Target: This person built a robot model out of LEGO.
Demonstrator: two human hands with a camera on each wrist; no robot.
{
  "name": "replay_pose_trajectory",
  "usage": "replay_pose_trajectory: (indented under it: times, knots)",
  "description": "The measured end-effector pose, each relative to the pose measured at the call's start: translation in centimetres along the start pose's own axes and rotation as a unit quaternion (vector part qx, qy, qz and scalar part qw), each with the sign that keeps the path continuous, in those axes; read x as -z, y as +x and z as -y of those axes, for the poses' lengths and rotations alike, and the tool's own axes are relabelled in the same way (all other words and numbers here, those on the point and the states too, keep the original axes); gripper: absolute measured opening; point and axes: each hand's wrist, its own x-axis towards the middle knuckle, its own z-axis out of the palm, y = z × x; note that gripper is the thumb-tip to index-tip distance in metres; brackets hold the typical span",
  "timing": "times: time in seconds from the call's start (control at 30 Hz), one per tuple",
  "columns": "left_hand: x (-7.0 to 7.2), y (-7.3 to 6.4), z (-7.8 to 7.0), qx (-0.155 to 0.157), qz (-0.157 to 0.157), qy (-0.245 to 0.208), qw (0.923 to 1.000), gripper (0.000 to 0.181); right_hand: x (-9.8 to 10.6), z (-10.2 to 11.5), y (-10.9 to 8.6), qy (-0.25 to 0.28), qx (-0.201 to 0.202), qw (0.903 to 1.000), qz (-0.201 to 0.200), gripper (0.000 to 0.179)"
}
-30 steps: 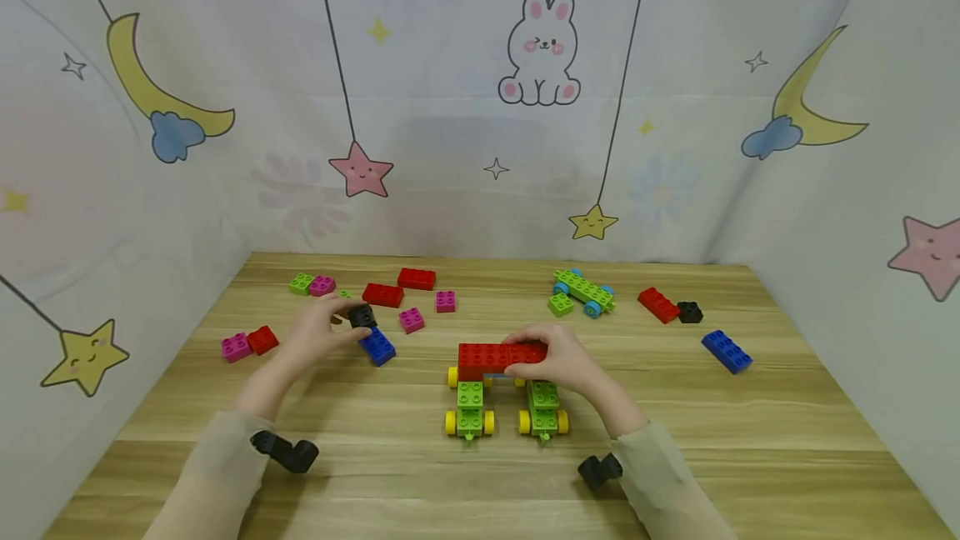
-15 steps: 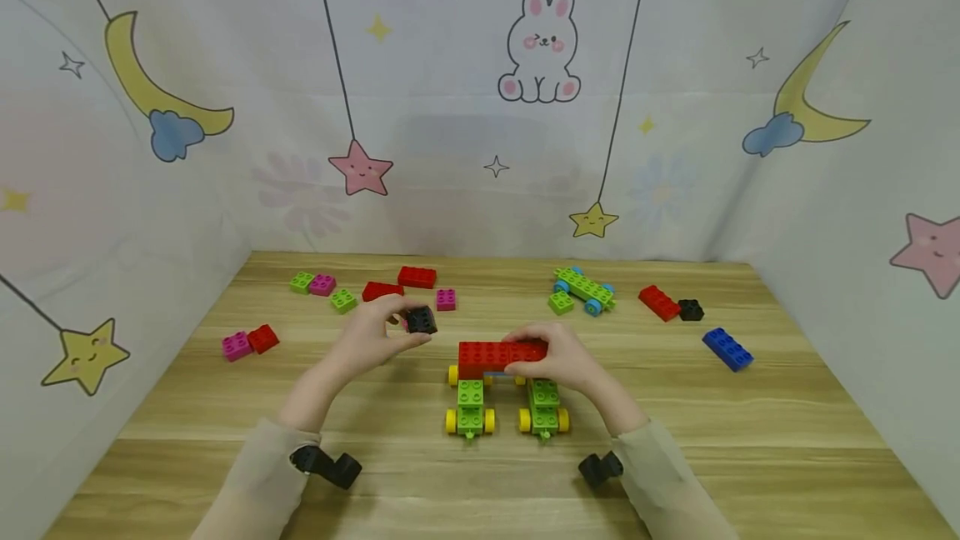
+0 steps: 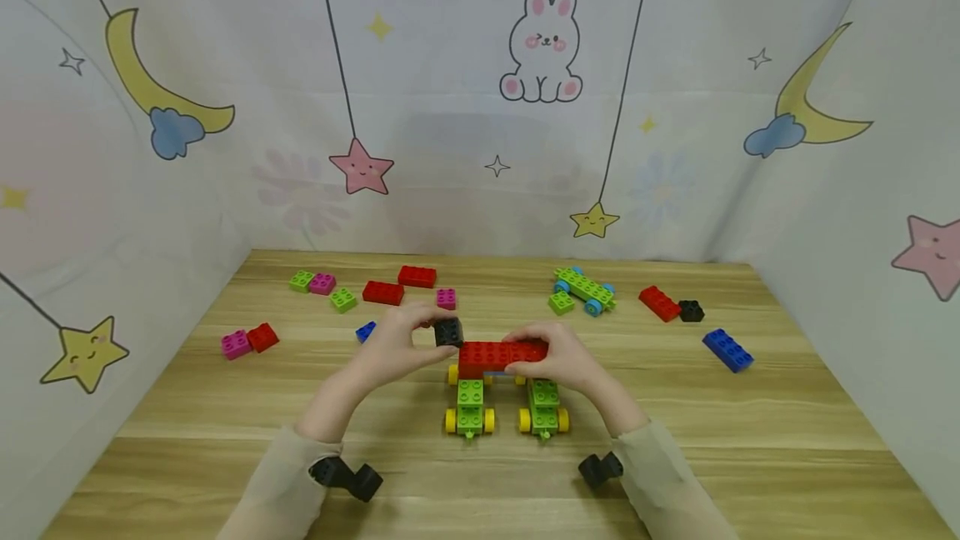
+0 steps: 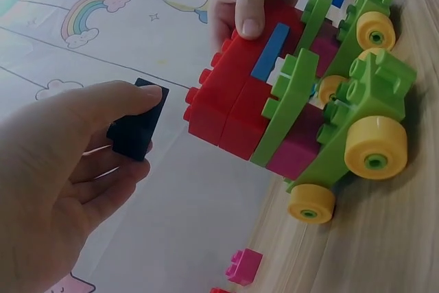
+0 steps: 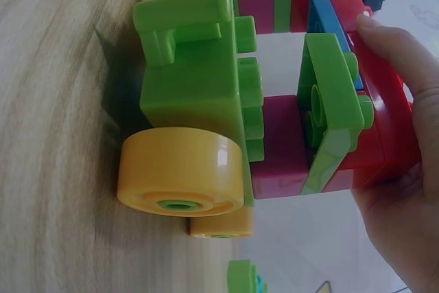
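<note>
My left hand [image 3: 393, 348] pinches a black building brick [image 3: 449, 332] between thumb and fingers, close to the upper left end of a built block structure. Red bricks [image 3: 483, 355] form the structure's top. My right hand [image 3: 561, 357] grips their right end, thumb in front. Underneath, two green wheeled bases [image 3: 470, 422] stand side by side on yellow wheels [image 5: 182, 173]. The left wrist view shows a gap between the black brick and the red top. Magenta bricks [image 4: 298, 143] and green pieces [image 4: 288, 104] stack between bases and top, and a blue piece [image 4: 271, 53] shows below the red.
Loose red bricks [image 3: 383, 293], a green brick [image 3: 343, 300] and magenta bricks [image 3: 236, 344] lie left and behind. A blue brick [image 3: 366, 332] is partly hidden by my left hand. Rearward right are a green blue-wheeled base [image 3: 585, 290], another black brick [image 3: 691, 311] and a blue brick [image 3: 727, 350].
My left hand has carried the black brick rightward from beside the blue brick to the left end of the red top. My right hand keeps its hold in place.
</note>
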Motion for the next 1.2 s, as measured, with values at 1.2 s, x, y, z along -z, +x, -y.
replay_pose_trajectory:
  times: [1.2]
  knots:
    - [-1.01, -0.18, -0.35, 0.012, 0.053, -0.006, 0.9985, 0.042, -0.02, 0.07, -0.10, -0.003, -0.003, 1.0000, -0.002, 0.035]
